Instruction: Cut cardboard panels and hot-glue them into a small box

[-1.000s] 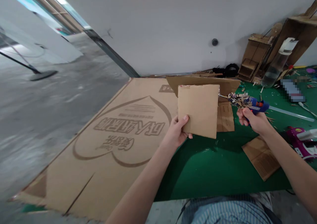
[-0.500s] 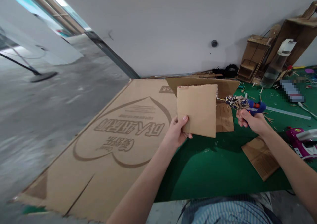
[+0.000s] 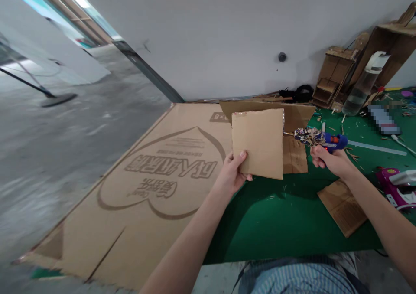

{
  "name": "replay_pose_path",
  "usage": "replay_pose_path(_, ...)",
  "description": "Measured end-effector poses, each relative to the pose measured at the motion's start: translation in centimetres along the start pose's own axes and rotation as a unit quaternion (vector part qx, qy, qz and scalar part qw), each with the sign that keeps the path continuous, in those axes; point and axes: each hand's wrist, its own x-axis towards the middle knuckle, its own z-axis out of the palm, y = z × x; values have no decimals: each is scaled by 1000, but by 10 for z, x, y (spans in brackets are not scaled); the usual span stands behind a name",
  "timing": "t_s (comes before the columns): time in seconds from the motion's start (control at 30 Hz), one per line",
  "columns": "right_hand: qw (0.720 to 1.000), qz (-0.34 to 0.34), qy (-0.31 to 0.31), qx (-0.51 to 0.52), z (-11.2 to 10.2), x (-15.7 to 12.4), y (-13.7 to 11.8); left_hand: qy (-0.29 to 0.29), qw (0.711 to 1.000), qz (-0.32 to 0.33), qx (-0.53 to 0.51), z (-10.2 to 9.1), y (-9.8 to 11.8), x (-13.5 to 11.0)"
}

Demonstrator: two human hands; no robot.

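My left hand (image 3: 234, 169) grips the lower left corner of a square piece of cardboard (image 3: 258, 143), thumb on its face, held up over the table. In my right hand (image 3: 329, 160) is a blue hot glue gun (image 3: 334, 141), fingers wrapped round its handle. Its nozzle points left and meets the cardboard's right edge, where a shiny line of glue shows along the upper part. A long clear glue stick (image 3: 377, 148) sticks out of the gun's back. Bits of debris cling to the gun's front. Behind the held piece lies more folded cardboard (image 3: 295, 156).
A large printed cardboard sheet (image 3: 182, 190) covers the left of the green table (image 3: 276, 224). A small cardboard piece (image 3: 342, 207) lies under my right forearm. To the right are a magenta device (image 3: 391, 185), a phone (image 3: 383, 119), a clear bottle (image 3: 362, 88) and cardboard structures (image 3: 334, 75).
The glue gun's nozzle has slipped slightly downward along the cardboard's right edge. My left hand keeps nearly the same hold and place.
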Motion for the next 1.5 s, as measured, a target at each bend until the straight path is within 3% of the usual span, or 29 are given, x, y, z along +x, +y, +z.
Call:
replay_pose_path(0.87,1000,17,-20,-8,0,-1,-1,2,1000,-1,-27,3,3,-1)
replay_pose_path(1.1,999,-31,-38,2,-1,0,3,-4,1000,3,-23,-1,0,1)
replay_pose_path(1.5,998,-37,-42,16,0,0,2,0,1000,3,-15,-2,-1,1)
